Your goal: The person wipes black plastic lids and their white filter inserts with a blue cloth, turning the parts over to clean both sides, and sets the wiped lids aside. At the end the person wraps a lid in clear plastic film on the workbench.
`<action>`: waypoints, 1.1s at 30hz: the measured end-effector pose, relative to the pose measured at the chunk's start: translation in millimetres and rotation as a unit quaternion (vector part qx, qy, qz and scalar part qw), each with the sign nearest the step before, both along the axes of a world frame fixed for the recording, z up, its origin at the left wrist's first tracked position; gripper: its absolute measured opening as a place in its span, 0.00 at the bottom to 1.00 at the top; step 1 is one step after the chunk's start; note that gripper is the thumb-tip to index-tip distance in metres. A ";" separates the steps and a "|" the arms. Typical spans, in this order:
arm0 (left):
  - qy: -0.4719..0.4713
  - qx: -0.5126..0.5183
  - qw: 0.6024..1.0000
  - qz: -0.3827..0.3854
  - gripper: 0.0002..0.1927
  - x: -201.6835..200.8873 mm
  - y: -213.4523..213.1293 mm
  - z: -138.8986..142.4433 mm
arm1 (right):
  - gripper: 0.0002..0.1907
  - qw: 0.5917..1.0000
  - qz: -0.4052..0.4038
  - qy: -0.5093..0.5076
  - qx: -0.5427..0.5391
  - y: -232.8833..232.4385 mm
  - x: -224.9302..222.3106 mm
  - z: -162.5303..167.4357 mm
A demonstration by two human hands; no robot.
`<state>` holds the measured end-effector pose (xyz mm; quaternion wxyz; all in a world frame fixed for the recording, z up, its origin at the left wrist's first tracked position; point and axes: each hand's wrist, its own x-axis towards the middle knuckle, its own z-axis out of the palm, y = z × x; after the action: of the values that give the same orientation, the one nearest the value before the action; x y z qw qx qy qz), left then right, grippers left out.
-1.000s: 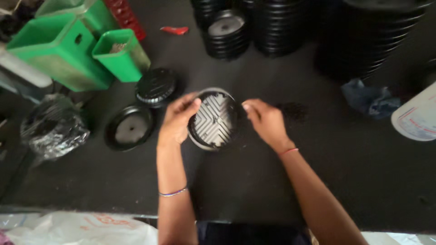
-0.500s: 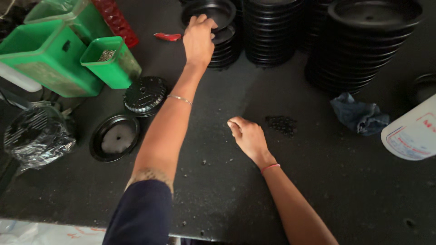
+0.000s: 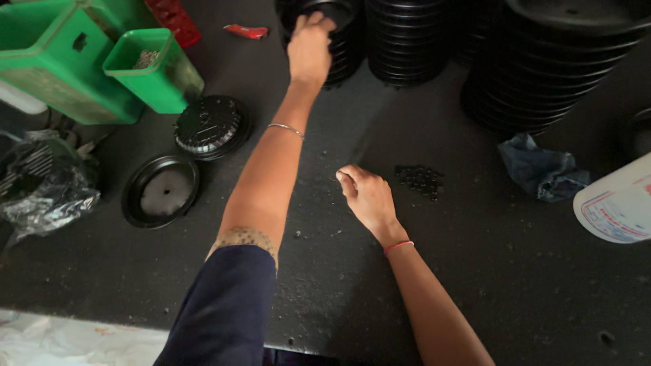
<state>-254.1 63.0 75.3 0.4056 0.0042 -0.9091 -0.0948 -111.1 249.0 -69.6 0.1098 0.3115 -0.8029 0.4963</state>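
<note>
My left hand [image 3: 310, 49] reaches far across the dark table [image 3: 319, 285]. Its fingers curl over the rim of a black round part [image 3: 330, 9] that lies on top of a stack of similar black parts [image 3: 346, 57]. My right hand [image 3: 366, 196] rests on the table in the middle, fingers loosely curled with nothing visible in them. A small patch of black bits [image 3: 420, 180] lies just to its right.
Green bins [image 3: 54, 74] stand at the far left, a smaller one [image 3: 163, 74] holding small pieces. A black ribbed disc [image 3: 210, 126], a black ring with a pale centre [image 3: 161, 192] and crumpled clear plastic [image 3: 44, 193] lie left. Tall black stacks [image 3: 563, 68], a blue cloth [image 3: 542, 171] and a white container [image 3: 620, 207] are right.
A second ago both hands held a round black part with a silver grille at the table's middle. My left hand carried it to the far stack; my right hand stayed low and curled.
</note>
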 end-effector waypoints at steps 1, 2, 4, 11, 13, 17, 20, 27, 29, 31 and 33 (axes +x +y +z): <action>-0.016 -0.006 1.000 0.005 0.22 -1.1 -0.4 -0.7 | 0.06 1.000 -0.004 -0.003 0.006 -0.4 -0.1 -0.3; -0.033 -0.013 0.999 0.011 0.24 -1.5 -1.3 -2.0 | 0.06 1.000 -0.007 -0.007 0.011 -0.6 0.3 -0.9; -0.015 -0.084 0.996 0.023 0.20 -3.6 -2.9 -6.2 | 0.05 1.000 -0.009 -0.004 0.017 -1.0 1.0 -2.5; -0.001 -0.124 0.992 -0.006 0.34 18.8 -8.2 -22.2 | 0.04 0.999 0.009 -0.035 0.040 -1.0 3.0 -9.1; 0.044 -0.115 0.992 -0.011 0.36 39.3 -2.9 -33.9 | 0.04 0.998 0.028 0.026 0.045 -0.9 3.9 -9.3; 0.090 -0.079 0.993 0.004 0.37 118.1 -3.1 -57.3 | 0.07 0.995 0.019 0.038 0.089 1.4 8.2 -7.5; 0.030 -0.027 0.998 0.053 0.35 196.7 -32.7 -67.0 | 0.08 0.999 0.035 -0.011 0.025 4.7 13.0 -5.7; -0.050 0.037 0.961 0.268 0.30 342.7 -111.7 -90.2 | 0.07 0.999 0.040 0.007 0.033 4.2 24.8 3.4; -0.107 0.046 0.951 0.286 0.23 362.1 -129.8 -100.5 | 0.06 0.999 0.043 0.004 0.028 3.8 30.1 8.5; -0.140 0.042 0.948 0.281 0.16 373.0 -141.1 -111.9 | 0.07 0.999 0.047 -0.012 0.001 5.3 35.9 14.2; -0.083 -0.038 0.955 0.282 0.13 378.4 -144.2 -119.8 | 0.07 0.998 0.049 -0.020 -0.046 9.8 39.6 21.1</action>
<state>124.3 -81.2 -44.6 0.3389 0.2532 -0.9042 0.0584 -71.4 258.9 -48.5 0.0837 0.3355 -0.7648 0.5437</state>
